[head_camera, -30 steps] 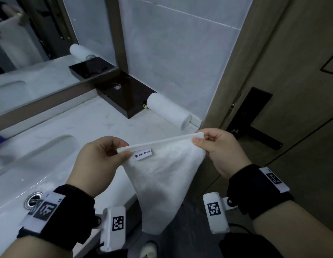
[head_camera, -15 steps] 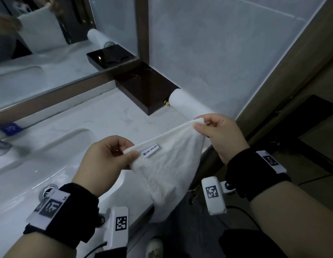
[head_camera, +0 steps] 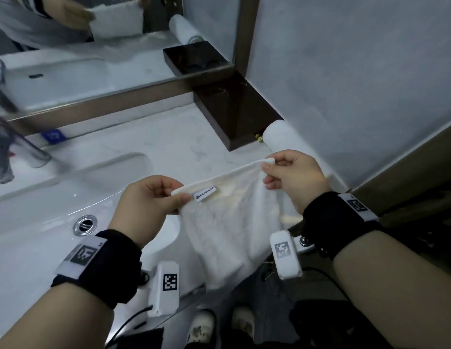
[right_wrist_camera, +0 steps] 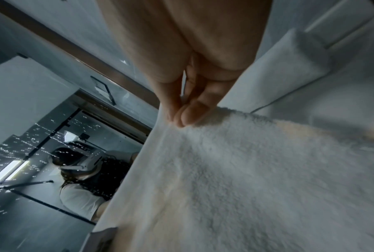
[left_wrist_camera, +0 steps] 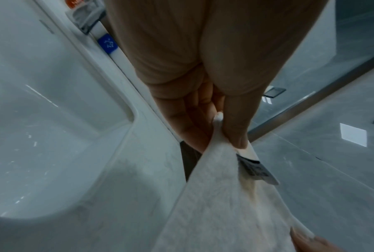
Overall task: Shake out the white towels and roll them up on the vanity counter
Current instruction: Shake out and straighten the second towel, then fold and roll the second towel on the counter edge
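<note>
The left hand (head_camera: 146,205) pinches one top corner of a white towel (head_camera: 232,227) between thumb and forefinger, the other fingers curled in behind; the left wrist view shows the thumb (left_wrist_camera: 237,129) pressed on the hem just above a small sewn label (head_camera: 205,194). The right hand (head_camera: 295,180) pinches the opposite top corner in the same way, and the right wrist view shows two fingertips (right_wrist_camera: 188,116) closed on the terry edge. Between the two hands the top hem runs fairly taut, slanting up toward the right, and the rest of the towel hangs loose below it, in front of the front edge of the vanity counter (head_camera: 169,142). Just beyond the right hand a rolled towel (head_camera: 282,137) lies on the counter against the grey wall, its end beside a dark brown box (head_camera: 234,109) that sits in the corner under the mirror (head_camera: 93,46). To the left the sink basin (head_camera: 55,197) is sunk in the counter, with a chrome drain (head_camera: 85,224) in it. A chrome tap (head_camera: 7,152) stands at the far left, blurred, with a small blue tag (head_camera: 53,136) behind it.
</note>
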A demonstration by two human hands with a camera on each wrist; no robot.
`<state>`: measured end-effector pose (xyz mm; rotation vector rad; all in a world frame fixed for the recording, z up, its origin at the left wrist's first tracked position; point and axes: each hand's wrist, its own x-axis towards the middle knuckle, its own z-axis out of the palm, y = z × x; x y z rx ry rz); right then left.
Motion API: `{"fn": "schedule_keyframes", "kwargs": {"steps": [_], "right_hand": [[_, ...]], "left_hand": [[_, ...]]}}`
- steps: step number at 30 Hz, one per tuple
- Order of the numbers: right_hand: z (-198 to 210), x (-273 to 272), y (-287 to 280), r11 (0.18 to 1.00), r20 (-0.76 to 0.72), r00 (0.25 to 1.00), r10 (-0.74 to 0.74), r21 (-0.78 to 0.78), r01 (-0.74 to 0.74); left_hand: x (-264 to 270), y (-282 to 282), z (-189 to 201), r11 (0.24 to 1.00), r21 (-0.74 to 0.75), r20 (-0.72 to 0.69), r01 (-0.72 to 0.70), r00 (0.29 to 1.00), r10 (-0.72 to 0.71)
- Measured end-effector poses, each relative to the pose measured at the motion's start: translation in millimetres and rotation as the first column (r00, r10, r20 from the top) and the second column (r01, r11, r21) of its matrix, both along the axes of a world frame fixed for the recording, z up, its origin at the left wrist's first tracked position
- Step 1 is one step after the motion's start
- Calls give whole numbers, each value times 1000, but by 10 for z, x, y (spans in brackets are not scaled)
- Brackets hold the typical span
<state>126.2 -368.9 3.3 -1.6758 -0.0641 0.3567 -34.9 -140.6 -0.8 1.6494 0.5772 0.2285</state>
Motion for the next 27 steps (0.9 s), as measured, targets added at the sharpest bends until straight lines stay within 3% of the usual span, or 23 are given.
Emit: {"fn": "schedule_keyframes", "kwargs": {"steps": [8,21,27], "right_hand": [[-228,247,234,987,-125,979,160,13,-160],[-577,369,559,945,-284,916,284,-81,-318],[-734,449,581,885,-208,925,318,-284,-368]], "left_hand": [[63,162,-168,999,44,-187,-12,982,20],[100,160,-575,958,248,-332,-145,916,224],[105,150,-678,933,352,-345,-79,915,207]]}}
